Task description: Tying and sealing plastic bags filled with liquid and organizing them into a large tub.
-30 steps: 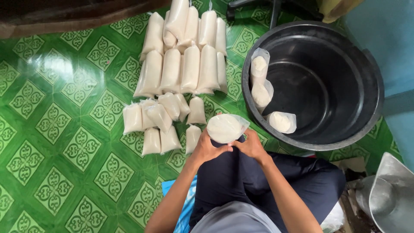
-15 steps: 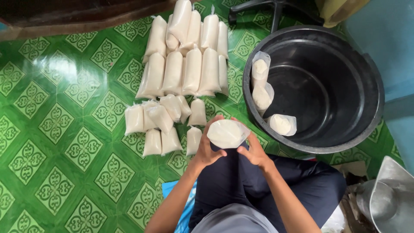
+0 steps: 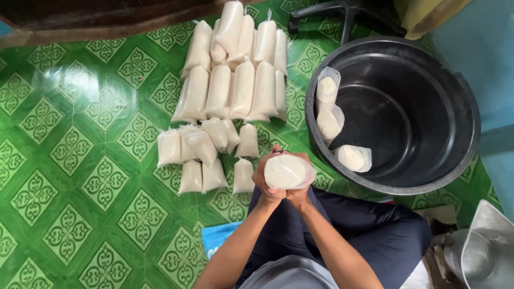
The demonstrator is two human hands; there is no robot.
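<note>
A clear plastic bag of white liquid (image 3: 287, 171) is held up in front of me, its round bottom toward the camera. My left hand (image 3: 266, 181) wraps its left side and my right hand (image 3: 300, 196) closes underneath it, both pressed together. Just left of my hands lie small filled bags (image 3: 202, 152) on the green patterned floor (image 3: 80, 160). Further away lies a row of long filled bags (image 3: 235, 85).
A large black tub (image 3: 396, 112) stands to the right with three filled bags (image 3: 327, 107) leaning inside its near wall. A metal pot (image 3: 482, 251) sits at the lower right. A chair base (image 3: 342, 16) and dark wooden furniture (image 3: 80, 16) border the far side.
The bag has risen closer to the camera and my hands have come together beneath it, where before they held it apart at its sides.
</note>
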